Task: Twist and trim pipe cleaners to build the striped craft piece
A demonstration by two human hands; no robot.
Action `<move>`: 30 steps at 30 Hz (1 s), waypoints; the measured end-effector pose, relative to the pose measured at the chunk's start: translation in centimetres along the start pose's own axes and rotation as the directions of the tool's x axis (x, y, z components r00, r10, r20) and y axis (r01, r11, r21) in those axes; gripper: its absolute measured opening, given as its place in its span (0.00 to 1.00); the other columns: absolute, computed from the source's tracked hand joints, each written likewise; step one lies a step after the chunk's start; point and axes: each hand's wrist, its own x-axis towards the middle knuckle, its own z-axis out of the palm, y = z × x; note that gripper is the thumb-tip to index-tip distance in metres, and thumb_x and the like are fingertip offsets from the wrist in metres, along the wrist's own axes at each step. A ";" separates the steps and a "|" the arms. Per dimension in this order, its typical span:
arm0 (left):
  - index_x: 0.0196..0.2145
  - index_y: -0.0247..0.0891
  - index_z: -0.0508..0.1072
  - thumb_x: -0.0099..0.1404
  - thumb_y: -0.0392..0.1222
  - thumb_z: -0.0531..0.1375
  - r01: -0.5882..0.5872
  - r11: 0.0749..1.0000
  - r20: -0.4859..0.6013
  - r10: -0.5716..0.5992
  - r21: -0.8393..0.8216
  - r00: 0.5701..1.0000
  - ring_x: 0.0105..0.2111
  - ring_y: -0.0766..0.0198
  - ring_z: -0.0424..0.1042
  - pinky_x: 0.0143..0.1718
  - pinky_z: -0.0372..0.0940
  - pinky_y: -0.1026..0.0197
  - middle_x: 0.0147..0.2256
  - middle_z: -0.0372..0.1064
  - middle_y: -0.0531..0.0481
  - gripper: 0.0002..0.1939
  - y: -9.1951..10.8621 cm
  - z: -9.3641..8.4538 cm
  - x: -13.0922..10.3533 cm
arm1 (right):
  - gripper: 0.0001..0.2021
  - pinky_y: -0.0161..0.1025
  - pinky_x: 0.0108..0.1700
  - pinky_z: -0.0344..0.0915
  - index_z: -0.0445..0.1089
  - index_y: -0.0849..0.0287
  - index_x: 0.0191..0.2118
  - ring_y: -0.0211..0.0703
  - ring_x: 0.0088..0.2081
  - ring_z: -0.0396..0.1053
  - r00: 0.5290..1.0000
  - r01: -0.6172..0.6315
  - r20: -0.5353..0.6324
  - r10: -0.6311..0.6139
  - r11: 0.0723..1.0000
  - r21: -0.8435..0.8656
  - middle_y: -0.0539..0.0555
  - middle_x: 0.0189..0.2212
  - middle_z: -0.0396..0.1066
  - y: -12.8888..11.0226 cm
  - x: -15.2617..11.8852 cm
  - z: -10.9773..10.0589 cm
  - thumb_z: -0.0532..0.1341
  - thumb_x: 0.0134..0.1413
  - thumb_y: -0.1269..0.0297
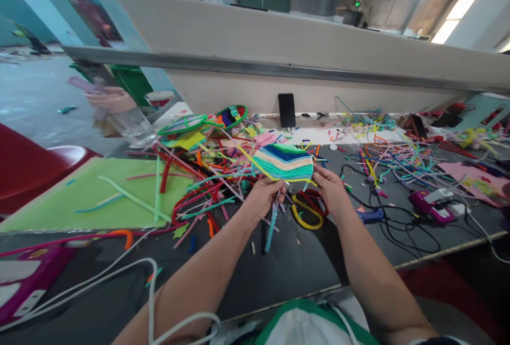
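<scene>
A striped panel [283,162] in green, blue, cream and teal is held up over the table. A yellow stem [258,163] runs along its left side and lower edge. My left hand [266,196] pinches the lower left part, with a light blue wrapped stick [271,228] hanging just below the fingers. At the right edge, my right hand [327,185] grips the panel between thumb and fingers. Yellow-handled scissors [306,215] lie on the table between my hands.
Loose coloured stems [207,196] pile up at the left beside a green sheet [119,191]. A bottle [127,119] stands behind them. A phone [287,110] leans on the divider. Purple power strips [432,208] and cables lie right and left.
</scene>
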 end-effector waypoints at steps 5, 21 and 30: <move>0.26 0.32 0.69 0.52 0.43 0.67 0.048 0.999 0.004 -0.048 -0.011 0.999 0.14 0.74 0.62 0.15 0.54 0.70 0.20 0.66 0.54 0.13 0.4 -0.3 0.0 | 0.26 0.37 0.42 0.64 0.65 0.52 0.56 0.37 0.35 0.68 0.972 0.229 0.128 -0.198 0.921 -0.315 0.47 0.33 0.73 0.0 0.4 -1.2 0.63 0.49 0.64; 0.26 0.32 0.68 0.54 0.43 0.66 0.130 0.991 0.082 -0.131 0.023 0.988 0.13 0.74 0.61 0.14 0.52 0.70 0.20 0.65 0.54 0.12 0.5 -0.7 -0.1 | 0.24 0.44 0.48 0.64 0.60 0.47 0.60 0.46 0.43 0.70 0.818 0.566 0.413 -0.400 0.427 -0.705 0.51 0.42 0.76 -0.9 0.7 -3.1 0.57 0.58 0.65; 0.25 0.32 0.67 0.52 0.43 0.67 0.146 0.989 0.065 -0.147 0.023 0.987 0.13 0.75 0.60 0.13 0.51 0.70 0.20 0.64 0.55 0.13 0.7 -0.6 -0.2 | 0.21 0.46 0.56 0.56 0.63 0.43 0.57 0.42 0.46 0.71 0.758 0.622 0.482 -0.440 0.264 -0.738 0.49 0.49 0.73 -0.5 0.7 -3.2 0.55 0.60 0.67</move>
